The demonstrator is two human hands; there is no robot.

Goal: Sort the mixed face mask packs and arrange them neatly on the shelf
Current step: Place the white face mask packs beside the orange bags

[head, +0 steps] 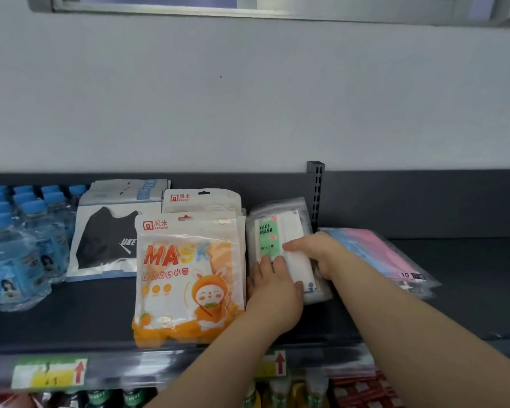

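Steadying the FACE MASK pack [268,234] under my fingers [266,262]: left hand [273,287] presses flat, fingers together; right hand [318,254] pinches its right edge. Slick stack [317,295] beneath could slide and skew.

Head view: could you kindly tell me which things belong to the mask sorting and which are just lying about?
Job: FACE MASK pack; orange MASK pack; black mask pack; pink-and-blue pack; shelf; left hand; right hand.
Lying about: water bottles; price labels.
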